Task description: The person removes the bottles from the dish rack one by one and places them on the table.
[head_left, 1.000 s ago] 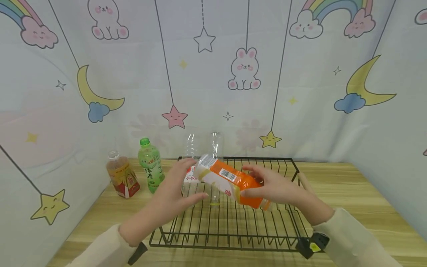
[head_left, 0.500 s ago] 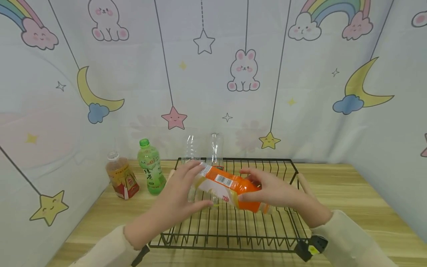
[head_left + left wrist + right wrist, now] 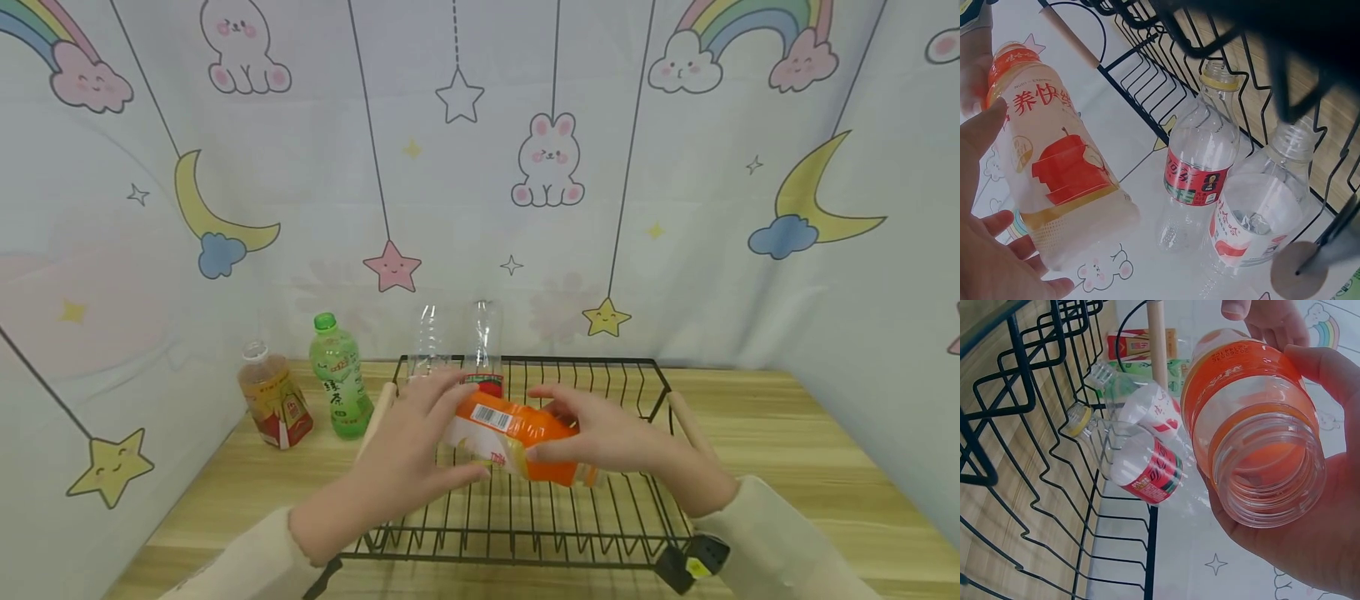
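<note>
An uncapped plastic drink bottle with an orange and white label is tilted above the wire rack, its mouth down to the right. My right hand grips it near the neck, thumb on the near side and fingers behind. At the base end, my left hand has its fingers spread over the far side, thumb stretched out below. In the left wrist view an apple picture shows on the bottle; in the right wrist view its open mouth faces the camera.
Two clear bottles, one with a red label and one with a white label, stand upside down in the black dish rack. A green bottle and a yellow-red labelled bottle stand left of it on the wooden table.
The orange bottle has come down and slightly left toward the rack with my right hand. My left hand has moved right and down, covering more of the bottle's base.
</note>
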